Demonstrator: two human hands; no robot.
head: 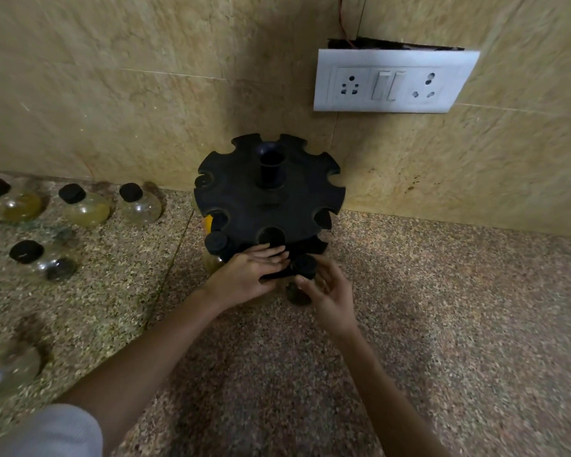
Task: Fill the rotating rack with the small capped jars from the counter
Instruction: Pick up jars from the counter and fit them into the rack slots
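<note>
The right hand [327, 291] is curled round a black-capped jar [305, 265], thumb on the near side and fingers behind. The jar is at the rim of the lower tier [279, 275] of the rotating rack [267, 196]; whether its neck is fully in a notch I cannot tell. Just beside it, the left hand [251, 272] clamps that tier, fingers laid over the rim and the thumb apparently under.

To do this well, the left hand should probably hold the tier dead steady while the right slides the neck straight in until the cap bears on the ring, letting go only then.

Past the left knuckles a seated jar [216, 244] hangs. Above both hands the top notches look mostly empty. Well out beyond the left forearm, loose jars [83, 206] wait on the bench [442, 308].
</note>
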